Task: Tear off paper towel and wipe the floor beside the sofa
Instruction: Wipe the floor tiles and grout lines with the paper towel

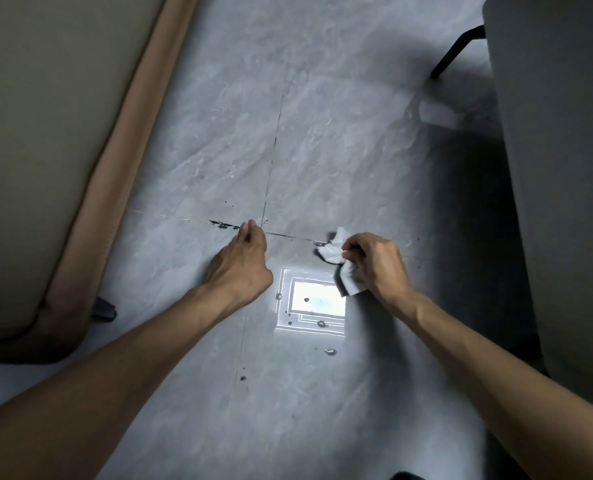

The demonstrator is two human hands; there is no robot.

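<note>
My right hand (378,263) grips a crumpled white paper towel (338,252) smeared with black, held down on the grey tiled floor (322,150) at a dark smear on the grout line. My left hand (243,259) rests on the floor with its fingers curled together, and nothing shows in them. Its fingertips sit right beside a black stain (223,224) on the same grout line. The beige sofa (46,133) with a tan edge runs along the left.
A grey piece of furniture (565,168) with a slanted black leg (457,50) stands on the right. A bright light reflection (317,301) lies on the floor between my hands. Small dark droplets (242,378) dot the tile nearer to me.
</note>
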